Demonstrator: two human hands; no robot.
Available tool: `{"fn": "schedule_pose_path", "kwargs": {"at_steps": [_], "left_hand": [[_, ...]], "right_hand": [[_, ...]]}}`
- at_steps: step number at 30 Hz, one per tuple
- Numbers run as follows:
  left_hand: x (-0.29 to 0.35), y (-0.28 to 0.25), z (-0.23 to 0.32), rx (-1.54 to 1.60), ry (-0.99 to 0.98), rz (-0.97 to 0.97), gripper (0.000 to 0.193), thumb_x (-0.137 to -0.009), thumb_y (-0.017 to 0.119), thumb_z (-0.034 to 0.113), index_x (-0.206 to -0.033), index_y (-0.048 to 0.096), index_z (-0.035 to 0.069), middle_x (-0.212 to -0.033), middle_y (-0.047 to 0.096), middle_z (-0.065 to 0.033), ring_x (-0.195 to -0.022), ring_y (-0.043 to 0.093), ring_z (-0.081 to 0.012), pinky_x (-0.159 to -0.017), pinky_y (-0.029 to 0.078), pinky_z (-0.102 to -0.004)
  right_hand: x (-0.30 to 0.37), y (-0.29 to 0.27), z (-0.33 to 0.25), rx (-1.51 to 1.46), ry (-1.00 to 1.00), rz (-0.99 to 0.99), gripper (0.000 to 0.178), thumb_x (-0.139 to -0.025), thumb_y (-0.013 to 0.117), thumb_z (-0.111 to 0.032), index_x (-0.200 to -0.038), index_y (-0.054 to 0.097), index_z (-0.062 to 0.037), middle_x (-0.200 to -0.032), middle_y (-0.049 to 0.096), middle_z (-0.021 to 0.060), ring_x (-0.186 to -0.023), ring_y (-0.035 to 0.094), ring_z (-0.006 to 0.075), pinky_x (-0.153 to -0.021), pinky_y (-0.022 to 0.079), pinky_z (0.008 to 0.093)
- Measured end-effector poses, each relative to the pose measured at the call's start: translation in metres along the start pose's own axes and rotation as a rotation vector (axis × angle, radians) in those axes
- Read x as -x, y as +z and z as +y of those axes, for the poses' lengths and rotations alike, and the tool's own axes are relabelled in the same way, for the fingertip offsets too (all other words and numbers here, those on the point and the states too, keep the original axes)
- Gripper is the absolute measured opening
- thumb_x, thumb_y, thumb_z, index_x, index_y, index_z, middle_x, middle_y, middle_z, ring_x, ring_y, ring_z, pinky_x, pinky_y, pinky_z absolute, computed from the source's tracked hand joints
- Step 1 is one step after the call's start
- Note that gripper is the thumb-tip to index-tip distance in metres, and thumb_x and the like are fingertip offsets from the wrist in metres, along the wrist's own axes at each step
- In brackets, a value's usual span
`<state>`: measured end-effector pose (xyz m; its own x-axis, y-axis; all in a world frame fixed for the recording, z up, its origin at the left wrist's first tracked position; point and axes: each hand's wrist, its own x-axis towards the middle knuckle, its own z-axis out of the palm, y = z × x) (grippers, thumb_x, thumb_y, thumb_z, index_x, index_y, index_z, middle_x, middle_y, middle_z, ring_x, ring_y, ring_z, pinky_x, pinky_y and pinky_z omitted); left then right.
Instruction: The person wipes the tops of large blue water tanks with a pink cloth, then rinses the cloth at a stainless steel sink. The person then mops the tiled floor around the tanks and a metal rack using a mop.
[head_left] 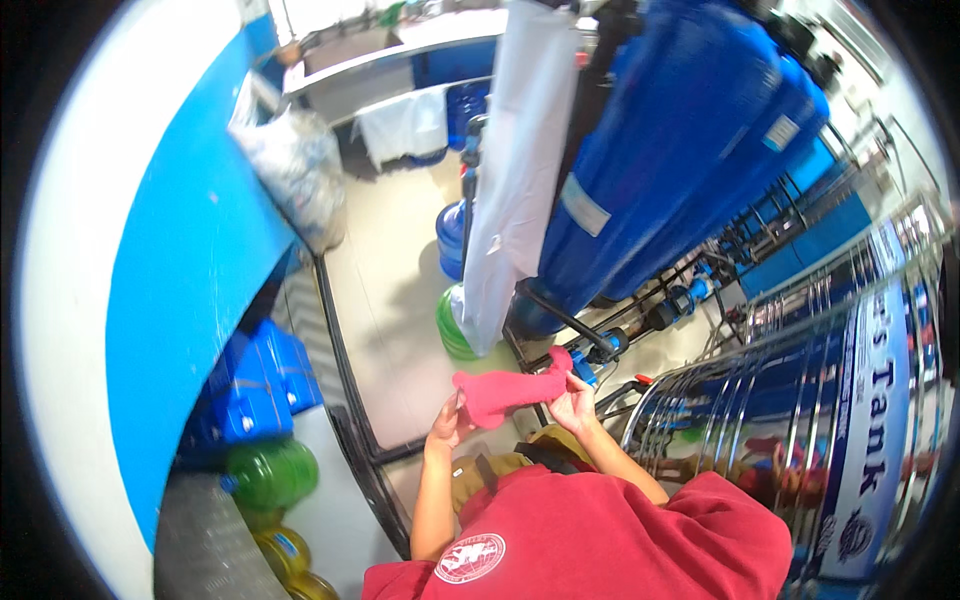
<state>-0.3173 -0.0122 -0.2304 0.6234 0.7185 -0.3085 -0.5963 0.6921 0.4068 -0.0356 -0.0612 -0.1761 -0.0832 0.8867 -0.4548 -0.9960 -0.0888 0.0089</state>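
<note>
A pinkish-red cloth is stretched between my two hands in front of my body. My left hand grips its left end, with fingers closed on the edge. At the other end, my right hand pinches the cloth near its narrower, bunched corner, part of which sticks up past the fingers. The cloth hangs in the air, a little above floor level objects, and its lower left part droops. Beyond it stand a green water jug and a white sheet hanging down.
Tall blue filter tanks with pipes and a blue valve rise ahead right. A shiny ribbed steel tank is close on my right. Left are blue containers, a green bottle and a bulging plastic bag; a dark frame rail crosses the floor.
</note>
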Motion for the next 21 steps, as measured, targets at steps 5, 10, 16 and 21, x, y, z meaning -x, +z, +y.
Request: {"fn": "schedule_pose_path", "kwargs": {"at_steps": [5,10,16,21], "left_hand": [[-0.03,0.127,0.042,0.012,0.028,-0.379,0.065,-0.09,0.063,0.034,-0.145,0.045,0.004,-0.148,0.05,-0.0165,-0.137,0.048,-0.0317,-0.115,0.036,-0.0547],[-0.064,0.235,0.073,-0.29,0.118,-0.377,0.056,-0.097,0.052,0.035,-0.141,0.048,0.0,-0.143,0.055,-0.0167,-0.135,0.05,-0.0316,-0.117,0.035,-0.0487],[-0.108,0.368,0.117,-0.171,0.432,-0.563,0.04,-0.103,0.045,0.026,-0.131,0.056,0.0,-0.13,0.063,-0.0151,-0.123,0.059,-0.0304,-0.112,0.04,-0.0462],[-0.12,0.462,0.125,-0.488,0.816,-0.573,0.04,-0.09,0.058,0.005,-0.129,0.056,-0.002,-0.128,0.064,-0.0136,-0.117,0.062,-0.0274,-0.105,0.046,-0.0416]], "right_hand": [[0.017,0.07,-0.006,0.155,-0.211,-0.143,0.026,-0.095,0.058,-0.016,-0.116,0.064,-0.0027,-0.107,0.071,0.0103,-0.101,0.068,0.0269,-0.098,0.052,0.0433],[0.074,0.178,-0.063,0.156,-0.488,-0.56,0.033,-0.086,0.057,-0.009,-0.116,0.065,0.0002,-0.114,0.071,0.0144,-0.107,0.068,0.0264,-0.103,0.048,0.0434],[0.123,0.264,-0.118,0.758,-0.741,-0.843,0.087,-0.089,0.058,0.001,-0.159,0.008,-0.0131,-0.145,0.05,0.0184,-0.129,0.056,0.0333,-0.102,0.051,0.0507],[0.114,0.327,-0.16,1.287,-1.652,-0.475,0.072,-0.09,0.059,0.006,-0.152,0.022,-0.0002,-0.127,0.061,0.0245,-0.109,0.067,0.0339,-0.094,0.052,0.0388]]}}
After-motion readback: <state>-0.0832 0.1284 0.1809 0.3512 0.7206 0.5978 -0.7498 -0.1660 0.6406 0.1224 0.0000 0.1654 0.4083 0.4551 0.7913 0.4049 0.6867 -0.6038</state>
